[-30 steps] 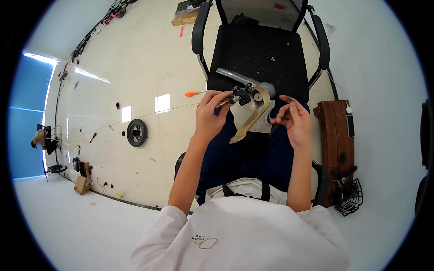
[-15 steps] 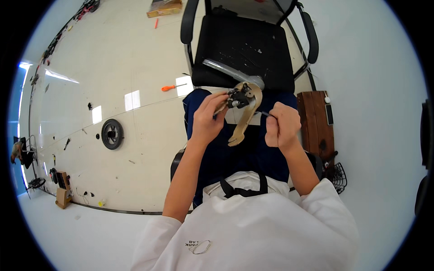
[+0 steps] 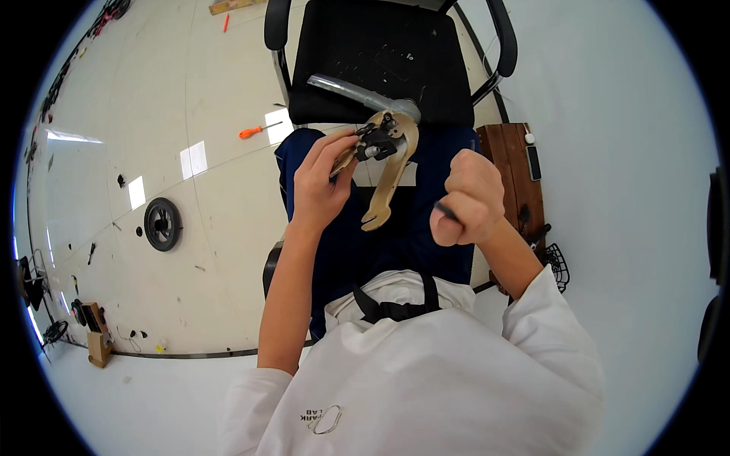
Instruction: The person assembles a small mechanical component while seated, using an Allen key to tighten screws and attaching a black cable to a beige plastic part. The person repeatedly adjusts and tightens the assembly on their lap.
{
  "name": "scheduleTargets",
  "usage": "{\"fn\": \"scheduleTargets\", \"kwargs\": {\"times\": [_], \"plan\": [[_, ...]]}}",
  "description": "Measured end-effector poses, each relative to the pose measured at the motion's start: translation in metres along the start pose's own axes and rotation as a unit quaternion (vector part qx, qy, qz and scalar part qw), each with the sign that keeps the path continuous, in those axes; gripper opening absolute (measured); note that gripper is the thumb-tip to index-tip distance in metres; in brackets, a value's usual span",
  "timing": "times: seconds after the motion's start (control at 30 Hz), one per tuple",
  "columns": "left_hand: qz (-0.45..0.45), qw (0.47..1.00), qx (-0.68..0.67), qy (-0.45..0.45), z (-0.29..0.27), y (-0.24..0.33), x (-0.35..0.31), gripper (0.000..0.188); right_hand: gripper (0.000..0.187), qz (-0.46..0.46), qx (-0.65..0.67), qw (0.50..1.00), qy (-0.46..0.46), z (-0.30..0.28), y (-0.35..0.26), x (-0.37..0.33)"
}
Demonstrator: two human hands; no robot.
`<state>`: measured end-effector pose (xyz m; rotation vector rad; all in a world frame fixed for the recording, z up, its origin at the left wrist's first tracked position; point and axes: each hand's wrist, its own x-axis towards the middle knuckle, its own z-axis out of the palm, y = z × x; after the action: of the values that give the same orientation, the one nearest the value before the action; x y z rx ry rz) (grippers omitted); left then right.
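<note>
Head view: at half past two from the centre, holds in the right hand (image 3: 473, 199), curled as a fist, a dark thin object (image 3: 447, 211), kind not clear, apart from the left-hand work. At eleven, pinches with the left hand (image 3: 323, 178) the side of a black mechanism (image 3: 380, 142), against a cream curved arm (image 3: 389, 182) at one. Farther, at twelve, a grey tube (image 3: 346, 89) upon a black chair seat (image 3: 365, 38); on the floor, at ten, an orange screwdriver (image 3: 249, 133), at nine a wheel (image 3: 160, 225). Seems a steadying step; calls next for a firm left grip.

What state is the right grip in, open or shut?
Shut: the right grip is a curled fist, with the end of a slim dark object poking out. Cannot tell what kind; the rest is hidden.
</note>
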<state>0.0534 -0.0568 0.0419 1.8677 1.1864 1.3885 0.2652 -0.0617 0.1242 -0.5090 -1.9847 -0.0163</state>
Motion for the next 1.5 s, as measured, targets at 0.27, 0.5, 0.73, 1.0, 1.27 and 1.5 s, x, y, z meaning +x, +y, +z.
{"fn": "scheduleTargets", "kwargs": {"times": [0.27,0.5,0.73,1.0,1.27,1.5], "plan": [[0.014,1.0,-0.017,0.01,0.004,-0.001,0.002,0.036,0.029,0.684,0.469,0.558,-0.018,0.016,-0.009,-0.002],[0.01,1.0,-0.018,0.002,0.003,-0.002,0.0,0.039,0.029,0.672,0.398,0.618,-0.088,0.021,-0.006,0.0],[0.015,1.0,-0.013,0.0,0.005,-0.002,0.0,0.04,0.03,0.646,0.348,0.671,-0.106,0.021,-0.009,0.001],[0.001,0.999,-0.01,0.031,0.011,0.003,-0.006,0.041,0.029,0.703,0.383,0.589,-0.11,0.015,-0.008,0.014],[0.015,1.0,-0.009,0.002,0.035,0.026,-0.016,0.047,0.028,0.837,0.257,0.469,-0.113,-0.01,-0.027,0.049],[0.018,1.0,-0.021,0.002,0.054,0.039,-0.024,0.05,0.03,0.895,0.155,0.409,-0.086,-0.013,-0.04,0.06]]}}
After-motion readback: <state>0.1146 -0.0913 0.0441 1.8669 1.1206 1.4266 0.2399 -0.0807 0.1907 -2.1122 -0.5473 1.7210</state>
